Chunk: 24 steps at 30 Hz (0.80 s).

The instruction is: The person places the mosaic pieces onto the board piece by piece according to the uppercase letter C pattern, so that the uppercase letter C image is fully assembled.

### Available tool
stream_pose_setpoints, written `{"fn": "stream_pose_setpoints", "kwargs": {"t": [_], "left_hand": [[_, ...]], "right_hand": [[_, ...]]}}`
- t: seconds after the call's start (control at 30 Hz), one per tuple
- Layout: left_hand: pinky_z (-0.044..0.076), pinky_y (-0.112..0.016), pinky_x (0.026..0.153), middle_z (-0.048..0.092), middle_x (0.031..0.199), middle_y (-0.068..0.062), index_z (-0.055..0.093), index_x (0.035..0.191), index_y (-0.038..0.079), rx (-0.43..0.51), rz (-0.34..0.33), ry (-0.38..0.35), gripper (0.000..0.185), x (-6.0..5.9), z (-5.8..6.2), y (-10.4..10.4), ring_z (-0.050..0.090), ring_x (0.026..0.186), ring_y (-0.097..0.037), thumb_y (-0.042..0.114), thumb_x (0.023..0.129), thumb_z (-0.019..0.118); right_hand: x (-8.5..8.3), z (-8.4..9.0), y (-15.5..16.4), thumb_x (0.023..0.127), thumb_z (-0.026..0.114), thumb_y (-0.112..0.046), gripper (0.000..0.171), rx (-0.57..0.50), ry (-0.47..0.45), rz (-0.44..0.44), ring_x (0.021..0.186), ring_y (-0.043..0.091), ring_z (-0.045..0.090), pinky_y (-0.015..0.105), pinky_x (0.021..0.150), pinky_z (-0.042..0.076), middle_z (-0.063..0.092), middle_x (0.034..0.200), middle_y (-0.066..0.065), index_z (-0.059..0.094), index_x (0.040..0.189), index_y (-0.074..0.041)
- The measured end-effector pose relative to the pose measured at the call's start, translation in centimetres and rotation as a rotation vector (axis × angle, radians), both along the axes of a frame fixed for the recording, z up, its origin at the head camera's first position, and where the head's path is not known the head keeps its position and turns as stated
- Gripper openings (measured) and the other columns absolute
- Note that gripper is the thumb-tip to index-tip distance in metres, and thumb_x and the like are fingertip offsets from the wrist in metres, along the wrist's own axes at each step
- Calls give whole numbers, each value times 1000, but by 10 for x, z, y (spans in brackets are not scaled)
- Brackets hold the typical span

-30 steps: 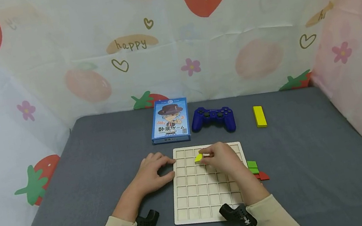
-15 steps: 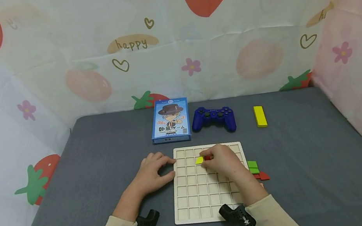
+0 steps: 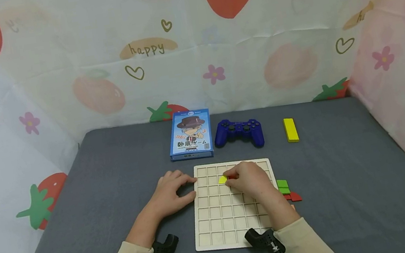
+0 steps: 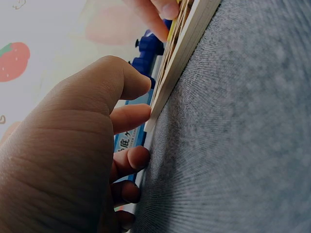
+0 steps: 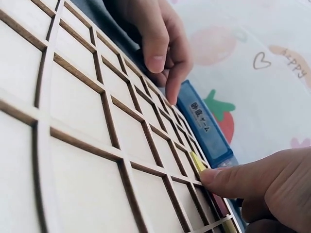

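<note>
A pale wooden grid board (image 3: 214,214) lies on the table. My right hand (image 3: 250,179) is over its upper part, thumb and forefinger pinching a small yellow tile (image 3: 222,180) at a grid cell. In the right wrist view the thumb (image 5: 218,178) is right at the end of the yellow tile (image 5: 197,161). Next to it a red tile (image 5: 220,205) sits in the grid, partly hidden by the hand. My left hand (image 3: 173,193) rests at the board's left edge, thumb and forefinger spread and touching the rim, the other fingers loosely bent.
Behind the board are a blue card-game box (image 3: 189,135), a blue game controller (image 3: 238,133) and a yellow block (image 3: 290,130). Green tiles (image 3: 282,186) and a red tile (image 3: 295,196) lie by the board's right edge, partly behind the right forearm. A printed cloth surrounds the table.
The yellow tile has gone from tilted in the right fingers to lying flatter at the grid cell, turning slightly. More of the red tile shows beside it. The left hand stays put.
</note>
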<state>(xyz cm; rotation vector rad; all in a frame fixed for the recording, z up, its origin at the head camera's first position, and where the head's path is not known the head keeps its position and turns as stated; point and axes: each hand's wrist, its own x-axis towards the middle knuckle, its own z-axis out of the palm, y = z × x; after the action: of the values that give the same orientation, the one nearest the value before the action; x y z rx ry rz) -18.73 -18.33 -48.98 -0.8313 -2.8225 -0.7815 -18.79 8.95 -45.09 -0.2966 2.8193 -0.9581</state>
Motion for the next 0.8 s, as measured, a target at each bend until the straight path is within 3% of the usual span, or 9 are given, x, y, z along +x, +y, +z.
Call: {"fn": "stream_pose_setpoints", "kwargs": {"t": [0.13, 0.23, 0.37, 0.57, 0.8], "left_hand": [[35, -40, 79, 59, 101, 4, 75, 120, 21, 3, 0, 1, 31, 0, -1, 0, 44, 88, -15, 32, 91, 74], [34, -40, 79, 58, 100, 4, 74, 120, 21, 3, 0, -1, 31, 0, -1, 0, 43, 88, -15, 32, 91, 74], [34, -41, 79, 59, 101, 3, 75, 120, 20, 15, -3, -1, 31, 0, -2, -1, 42, 88, -15, 31, 91, 75], [33, -40, 79, 58, 100, 3, 74, 120, 20, 16, -1, 5, 31, 1, -2, -3, 41, 87, -14, 31, 91, 75], [34, -40, 79, 58, 101, 2, 74, 121, 19, 4, -13, -1, 35, 1, 0, 0, 43, 88, -15, 33, 89, 76]], "right_hand": [[1, 4, 2, 90, 79, -24, 32, 19, -3, 4, 101, 25, 66, 42, 79, 51, 74, 113, 4, 78, 123, -22], [3, 10, 5, 92, 78, -26, 37, -13, 2, 5, 76, 21, 61, 37, 65, 46, 71, 90, 5, 75, 128, -20], [5, 20, 11, 94, 76, -27, 39, -77, 17, 8, 51, 16, 40, 32, 51, 32, 51, 63, 2, 73, 131, -17], [5, 33, 32, 97, 73, -26, 44, -112, 35, 39, 51, 15, 30, 32, 52, 29, 38, 61, -1, 67, 139, -16], [4, 42, 71, 98, 72, -22, 43, -203, 45, 33, 62, 20, 37, 36, 58, 33, 43, 72, 3, 65, 140, -13]]}}
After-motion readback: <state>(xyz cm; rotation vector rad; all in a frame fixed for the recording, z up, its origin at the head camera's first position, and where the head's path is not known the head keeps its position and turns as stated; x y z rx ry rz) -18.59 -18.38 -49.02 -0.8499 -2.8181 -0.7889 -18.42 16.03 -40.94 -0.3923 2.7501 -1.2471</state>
